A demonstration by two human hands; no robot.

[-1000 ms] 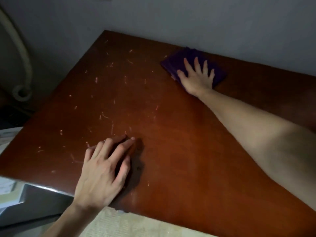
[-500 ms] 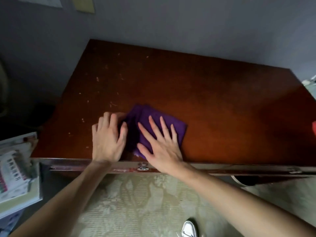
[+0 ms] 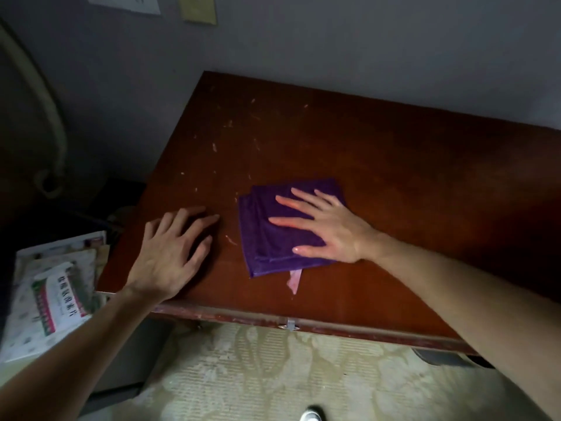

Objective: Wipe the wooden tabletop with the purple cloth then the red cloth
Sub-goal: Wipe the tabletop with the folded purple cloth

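The right hand (image 3: 328,226) covers the purple cloth's (image 3: 267,238) right part, the wooden tabletop's (image 3: 394,177) right end runs beyond the frame's edge, and the red cloth is outside it.

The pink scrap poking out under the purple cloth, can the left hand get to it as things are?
Probably yes. The left hand lies flat on the table, open and empty, and bare wood runs between it and the pink scrap. One end is pinned under the cloth, which the right hand presses down.

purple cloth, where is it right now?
Head view: the purple cloth lies folded flat on the wooden tabletop, left of centre toward the near edge, under the right hand, with the left hand apart to its left.
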